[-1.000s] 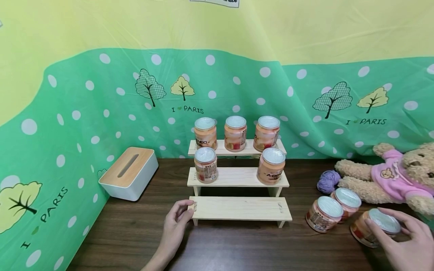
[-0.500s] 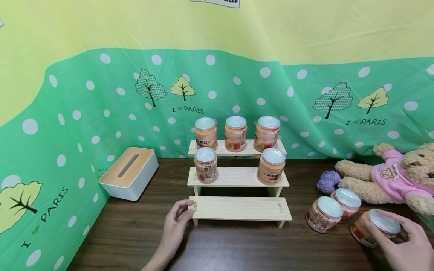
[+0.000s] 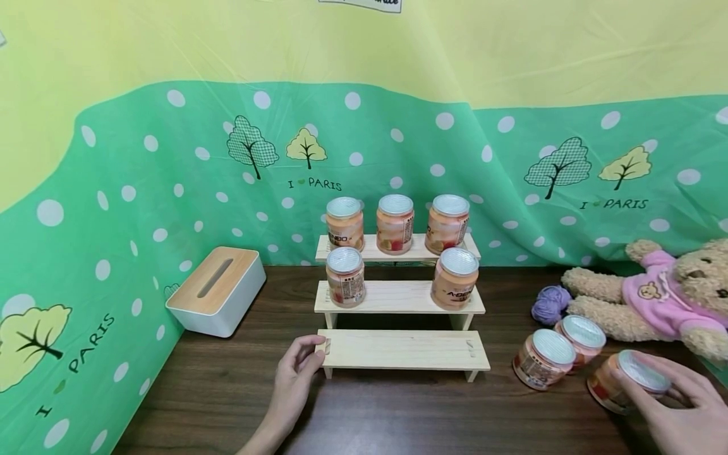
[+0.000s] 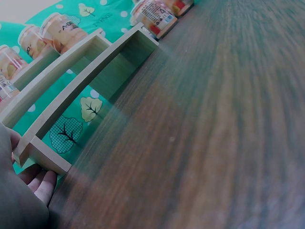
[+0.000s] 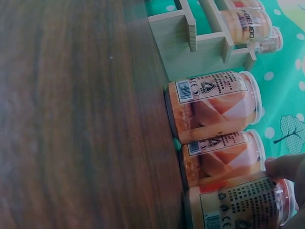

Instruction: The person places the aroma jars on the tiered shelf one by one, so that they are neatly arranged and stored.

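Observation:
A three-tier wooden display stand (image 3: 398, 349) sits mid-table. My left hand (image 3: 294, 376) grips the left end of its lowest step; in the left wrist view the thumb is above and fingers curl by the end leg (image 4: 47, 155). That lowest step carries no jar. At the right, my right hand (image 3: 682, 395) holds an upright fruit jar (image 3: 608, 382) near its lid, thumb and fingers on opposite sides; the jar appears to stand on the table. Two more fruit jars, a nearer one (image 3: 543, 363) and one behind it (image 3: 582, 341), stand just left of it.
Three jars line the top step, including a middle jar (image 3: 395, 224); two stand at the middle step's ends, one at left (image 3: 345, 278). A tissue box (image 3: 218, 291) is at left. Purple yarn (image 3: 550, 305) and a teddy bear (image 3: 654, 294) lie at right, before a green cloth (image 3: 227, 208).
The right hand's fingers have shifted very slightly round the jar. The left hand, the stand and all the jars keep their places.

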{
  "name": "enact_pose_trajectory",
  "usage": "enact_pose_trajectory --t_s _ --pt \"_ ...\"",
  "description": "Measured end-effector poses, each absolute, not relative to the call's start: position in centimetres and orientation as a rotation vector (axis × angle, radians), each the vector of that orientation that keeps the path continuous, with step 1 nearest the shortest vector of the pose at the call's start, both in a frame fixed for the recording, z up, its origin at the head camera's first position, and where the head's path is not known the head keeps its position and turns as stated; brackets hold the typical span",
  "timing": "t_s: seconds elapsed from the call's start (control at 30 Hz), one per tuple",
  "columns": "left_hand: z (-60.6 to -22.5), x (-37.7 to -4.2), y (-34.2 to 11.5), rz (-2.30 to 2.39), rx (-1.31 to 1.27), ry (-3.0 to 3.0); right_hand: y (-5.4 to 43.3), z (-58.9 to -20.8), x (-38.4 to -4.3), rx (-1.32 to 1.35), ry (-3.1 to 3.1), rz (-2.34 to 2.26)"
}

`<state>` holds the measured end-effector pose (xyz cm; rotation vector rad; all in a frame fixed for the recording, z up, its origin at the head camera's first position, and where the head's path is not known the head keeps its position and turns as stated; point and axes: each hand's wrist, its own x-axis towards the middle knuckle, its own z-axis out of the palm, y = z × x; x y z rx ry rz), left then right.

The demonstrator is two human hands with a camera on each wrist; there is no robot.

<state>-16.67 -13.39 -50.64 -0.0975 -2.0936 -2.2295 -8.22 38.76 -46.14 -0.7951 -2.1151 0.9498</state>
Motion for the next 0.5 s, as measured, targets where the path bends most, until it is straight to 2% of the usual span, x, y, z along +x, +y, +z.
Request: enact_pose_trajectory --t_s 0.5 --pt "-50.6 -16.66 -13.38 -2.224 -0.09 -2.102 37.94 -45.23 -7.3 -0.514 -1.939 0.865"
